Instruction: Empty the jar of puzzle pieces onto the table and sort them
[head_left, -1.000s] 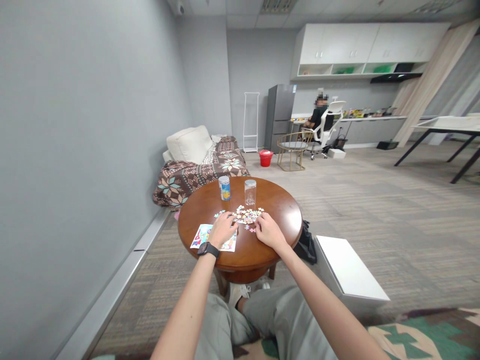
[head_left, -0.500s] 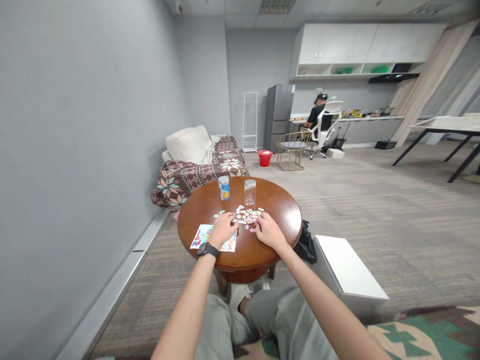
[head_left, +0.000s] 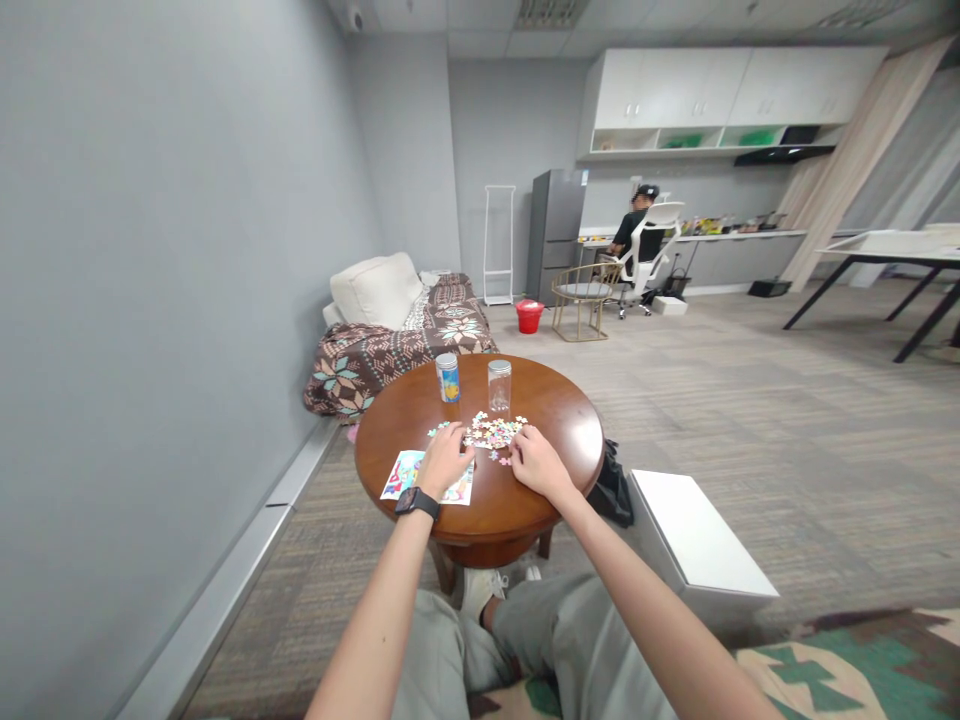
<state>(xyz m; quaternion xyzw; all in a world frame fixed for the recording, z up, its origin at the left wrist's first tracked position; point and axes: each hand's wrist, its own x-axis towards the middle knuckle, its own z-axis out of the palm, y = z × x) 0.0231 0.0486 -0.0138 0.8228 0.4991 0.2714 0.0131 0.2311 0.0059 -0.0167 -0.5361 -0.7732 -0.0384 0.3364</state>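
Observation:
A pile of small pastel puzzle pieces (head_left: 491,430) lies on the round wooden table (head_left: 555,420). My left hand (head_left: 444,461), with a black watch on the wrist, rests at the pile's left edge, partly over a colourful picture sheet (head_left: 401,473); its fingers are curled down onto the pieces. My right hand (head_left: 534,462) sits at the pile's right edge, fingers bent onto the pieces. Whether either hand holds a piece is hidden. Behind the pile stand a blue-labelled jar (head_left: 448,377) and an empty clear jar (head_left: 499,386).
A white box (head_left: 697,535) stands on the floor right of the table, a dark bag (head_left: 611,485) beside it. A sofa with a patterned blanket (head_left: 390,340) lies behind. Far off, a person sits in a white chair (head_left: 645,250) near a red bucket (head_left: 529,315).
Both hands stay at the puzzle pile with almost no motion. The view has shifted slightly.

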